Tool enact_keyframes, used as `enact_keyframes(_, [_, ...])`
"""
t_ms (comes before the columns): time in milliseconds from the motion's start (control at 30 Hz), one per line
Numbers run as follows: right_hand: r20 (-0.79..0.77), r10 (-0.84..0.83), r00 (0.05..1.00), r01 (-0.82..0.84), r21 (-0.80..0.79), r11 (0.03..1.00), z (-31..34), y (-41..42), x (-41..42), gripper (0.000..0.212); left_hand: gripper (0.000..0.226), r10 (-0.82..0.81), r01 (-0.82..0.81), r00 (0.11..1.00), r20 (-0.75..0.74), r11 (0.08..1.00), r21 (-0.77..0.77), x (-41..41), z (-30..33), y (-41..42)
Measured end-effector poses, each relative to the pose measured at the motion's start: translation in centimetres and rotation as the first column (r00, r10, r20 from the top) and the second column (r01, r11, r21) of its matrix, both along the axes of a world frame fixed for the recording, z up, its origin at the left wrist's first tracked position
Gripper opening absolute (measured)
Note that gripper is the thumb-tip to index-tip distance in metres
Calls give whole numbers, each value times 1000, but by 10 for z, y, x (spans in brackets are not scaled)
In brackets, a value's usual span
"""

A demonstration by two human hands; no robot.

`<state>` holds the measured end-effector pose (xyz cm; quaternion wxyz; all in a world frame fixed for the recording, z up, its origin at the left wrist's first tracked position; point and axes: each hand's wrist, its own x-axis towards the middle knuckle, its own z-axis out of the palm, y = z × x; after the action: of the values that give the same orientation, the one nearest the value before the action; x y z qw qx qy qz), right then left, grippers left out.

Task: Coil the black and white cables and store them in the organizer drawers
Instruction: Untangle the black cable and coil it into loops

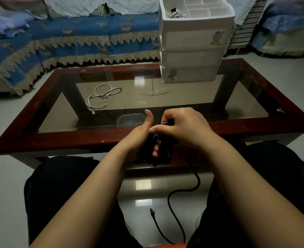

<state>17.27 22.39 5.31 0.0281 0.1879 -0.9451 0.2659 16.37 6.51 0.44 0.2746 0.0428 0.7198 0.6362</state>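
My left hand (pixel 144 135) holds a bundle of coiled black cable (pixel 162 154) over the table's near edge, thumb raised. My right hand (pixel 181 127) pinches the top of the same bundle. The cable's loose tail (pixel 176 199) hangs down between my knees, its plug near the floor. A white cable (pixel 101 98) lies in loose loops on the glass at the left. The white organizer (pixel 196 56) with three shut drawers stands at the table's far side; its open top tray holds a small coiled white cable (pixel 174 14).
Thin black and white twist ties (pixel 154 93) lie on the glass in front of the organizer. The table has a dark red wooden frame (pixel 76 138). A blue-covered sofa (pixel 76 36) runs behind the table. A plastic container (pixel 129 119) shows under the glass.
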Motion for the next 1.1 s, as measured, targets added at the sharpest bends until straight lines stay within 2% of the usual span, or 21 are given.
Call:
enact_keyframes(67, [50, 2, 999, -1, -21, 1000, -5, 2, -10, 42, 94, -53, 48, 997, 54, 995, 87, 4, 2, -1])
enact_keyframes(133, [158, 32, 987, -10, -135, 991, -10, 6, -18, 41, 90, -156, 143, 985, 68, 976, 163, 5, 0, -5])
enact_keyframes(200, [308, 98, 946, 5, -319, 948, -17, 11, -25, 38, 75, -276, 251, 960, 53, 927, 280, 5, -1, -9])
enact_keyframes(267, [430, 181, 885, 47, -469, 882, -24, 13, -28, 47, 52, -355, 335, 935, -10, 871, 358, 4, -1, -12])
enact_keyframes(367, [482, 264, 836, 73, -573, 816, -31, 12, -28, 49, 16, -300, 267, 954, 7, 857, 441, 6, 3, -10])
enact_keyframes(467, [607, 390, 692, 192, -677, 711, -35, 18, -21, 50, 23, -248, 181, 967, 63, 835, 519, 6, 6, -10])
enact_keyframes(533, [620, 458, 637, 249, -728, 639, -41, 19, -17, 45, 30, -195, 115, 977, 88, 825, 553, 4, 8, -11])
enact_keyframes(633, [579, 442, 685, 280, -770, 574, -49, 12, -17, 39, 37, -101, 25, 988, 115, 848, 529, 3, 10, -13])
enact_keyframes(700, [580, 386, 718, 340, -775, 533, -50, 5, -17, 42, 43, -73, 31, 995, 72, 885, 465, 3, 11, -12])
enact_keyframes(833, [554, 413, 723, 392, -821, 415, -52, -3, -18, 67, 33, -56, 25, 997, 54, 887, 462, 4, 13, -11])
enact_keyframes(967, [494, 404, 770, 363, -860, 359, -54, -8, -20, 65, 15, -56, -23, 989, 135, 854, 520, 5, 12, -9])
enact_keyframes(1033, [475, 399, 784, 363, -873, 325, -56, -9, -19, 59, 22, -43, -52, 986, 161, 837, 545, 6, 11, -5])
enact_keyframes(1100, [481, 372, 794, 366, -867, 339, -57, -8, -17, 53, 32, -12, -60, 991, 132, 850, 523, 8, 9, -1])
